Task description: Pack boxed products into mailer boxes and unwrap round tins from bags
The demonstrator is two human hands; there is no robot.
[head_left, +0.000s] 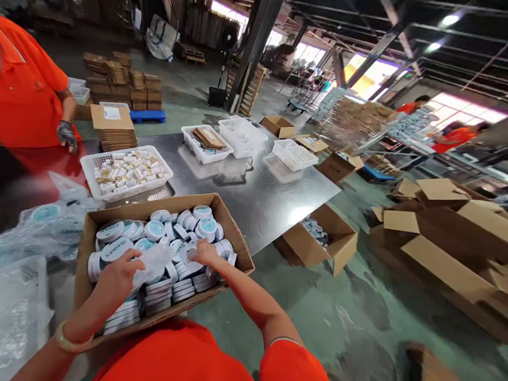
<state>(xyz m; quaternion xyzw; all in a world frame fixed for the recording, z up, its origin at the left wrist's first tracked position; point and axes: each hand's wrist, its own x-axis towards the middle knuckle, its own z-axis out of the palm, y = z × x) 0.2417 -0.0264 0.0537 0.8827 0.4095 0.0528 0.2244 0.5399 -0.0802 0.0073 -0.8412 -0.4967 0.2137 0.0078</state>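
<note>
An open cardboard box (pixel 234 226) sits in front of me, filled with round, flat white tins (pixel 154 229), some with blue and some with dark printed tops. Several are stacked on their sides, others lie flat. Over the tins at the box's left, my left hand (pixel 121 275) pinches a clear plastic bag (pixel 157 261), its fingers closed. My right hand (pixel 208 254) reaches into the right half of the box, fingers drawn together among the tins. What those fingertips grip is hard to make out.
Clear bags holding blue-topped discs (pixel 42 220) lie left of the box. Beyond it a white basket (pixel 165 167) holds small white-and-gold pieces. More white baskets (pixel 290 153) stand on the metal table (pixel 281 206). Open cartons (pixel 322 244) sit on the floor. A co-worker's gloved hand (pixel 66 135) hangs across the table.
</note>
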